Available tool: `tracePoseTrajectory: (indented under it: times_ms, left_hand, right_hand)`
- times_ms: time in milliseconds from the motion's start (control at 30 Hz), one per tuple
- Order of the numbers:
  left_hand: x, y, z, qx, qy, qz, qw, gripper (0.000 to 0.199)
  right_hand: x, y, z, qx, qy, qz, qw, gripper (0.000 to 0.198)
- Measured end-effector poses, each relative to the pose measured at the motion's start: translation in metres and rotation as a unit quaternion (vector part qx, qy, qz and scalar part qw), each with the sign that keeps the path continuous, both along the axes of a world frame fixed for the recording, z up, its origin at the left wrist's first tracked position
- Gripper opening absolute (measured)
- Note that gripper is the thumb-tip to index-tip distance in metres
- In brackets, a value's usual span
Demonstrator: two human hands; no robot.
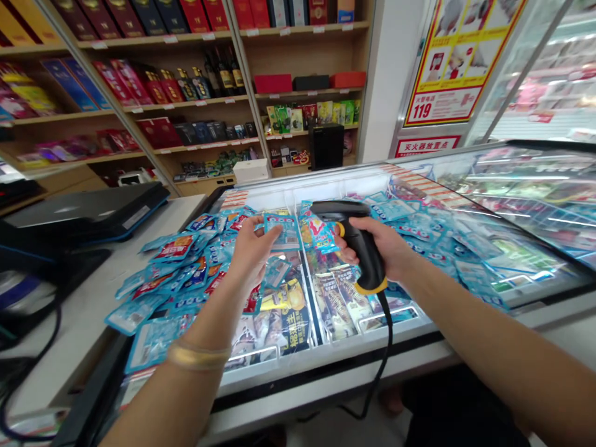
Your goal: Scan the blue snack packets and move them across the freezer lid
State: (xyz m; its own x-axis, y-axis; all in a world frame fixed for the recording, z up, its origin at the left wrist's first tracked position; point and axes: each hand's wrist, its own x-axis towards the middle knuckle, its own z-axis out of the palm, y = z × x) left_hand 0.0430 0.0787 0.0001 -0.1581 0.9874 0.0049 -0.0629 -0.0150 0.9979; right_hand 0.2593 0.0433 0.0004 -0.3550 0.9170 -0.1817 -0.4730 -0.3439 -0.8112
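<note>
My left hand [254, 248] pinches a small blue snack packet [285, 232] by its left side, with a barcode on its printed face. My right hand [379, 245] is wrapped around the handle of a black and yellow barcode scanner [365, 239], whose head points left above the packet. A colourful blue packet [321, 234] shows just under the scanner head; whether my right fingers touch it I cannot tell. Left of my left hand spreads a heap of blue packets [186, 273]. More blue packets [419, 226] lie to the right, beyond my right hand.
The packets rest on a glass-topped freezer [291, 366] with wrapped frozen goods inside. The scanner's black cable [388, 341] hangs over its front edge. At left, a dark flat device [88, 214] sits on a counter [69, 298]. Stocked shelves [186, 102] stand behind.
</note>
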Motion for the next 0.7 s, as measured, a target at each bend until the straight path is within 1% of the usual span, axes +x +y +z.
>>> tracePoseTrajectory:
  times_ms: [100, 167, 233, 267, 300, 333, 400, 433, 467, 500, 600, 700]
  left_hand:
    - [0.045, 0.013, 0.011, 0.043, -0.006, -0.056, 0.997, 0.043]
    - [0.080, 0.025, 0.016, 0.056, 0.014, -0.080, 0.995, 0.044]
    - [0.115, 0.035, 0.017, 0.066, 0.065, -0.091, 0.992, 0.049]
    - [0.131, 0.039, 0.015, 0.081, 0.104, -0.110, 0.985, 0.052]
    - [0.146, 0.041, 0.013, 0.103, 0.164, -0.135, 0.972, 0.053]
    - [0.159, 0.042, 0.009, 0.124, 0.234, -0.164, 0.950, 0.054]
    - [0.180, 0.040, -0.001, 0.157, 0.380, -0.210, 0.887, 0.056]
    - [0.187, 0.039, -0.007, 0.165, 0.438, -0.219, 0.856, 0.057]
    - [0.193, 0.038, -0.012, 0.169, 0.481, -0.218, 0.832, 0.058]
    - [0.197, 0.037, -0.016, 0.170, 0.509, -0.214, 0.816, 0.059]
    - [0.206, 0.040, -0.021, 0.165, 0.553, -0.204, 0.791, 0.060]
    - [0.211, 0.045, -0.018, 0.145, 0.571, -0.224, 0.776, 0.063]
  right_hand:
    - [0.045, 0.002, 0.018, 0.028, -0.009, -0.089, 0.996, 0.016]
    - [0.078, 0.003, 0.025, 0.032, -0.011, -0.143, 0.989, 0.015]
    - [0.107, 0.002, 0.026, 0.026, -0.009, -0.186, 0.982, 0.015]
    - [0.118, 0.000, 0.024, 0.022, -0.005, -0.203, 0.979, 0.015]
    - [0.128, -0.001, 0.020, 0.019, -0.002, -0.216, 0.976, 0.015]
    - [0.136, -0.002, 0.016, 0.015, 0.001, -0.225, 0.974, 0.015]
    - [0.145, -0.002, 0.005, 0.009, 0.000, -0.231, 0.973, 0.013]
    - [0.147, -0.001, 0.000, 0.004, -0.001, -0.231, 0.973, 0.013]
    - [0.149, 0.000, -0.005, -0.001, 0.000, -0.232, 0.973, 0.013]
    - [0.149, 0.003, -0.009, -0.008, 0.004, -0.235, 0.972, 0.013]
    - [0.151, 0.011, -0.016, -0.029, 0.024, -0.244, 0.969, 0.014]
    - [0.155, 0.017, -0.018, -0.032, 0.028, -0.243, 0.969, 0.015]
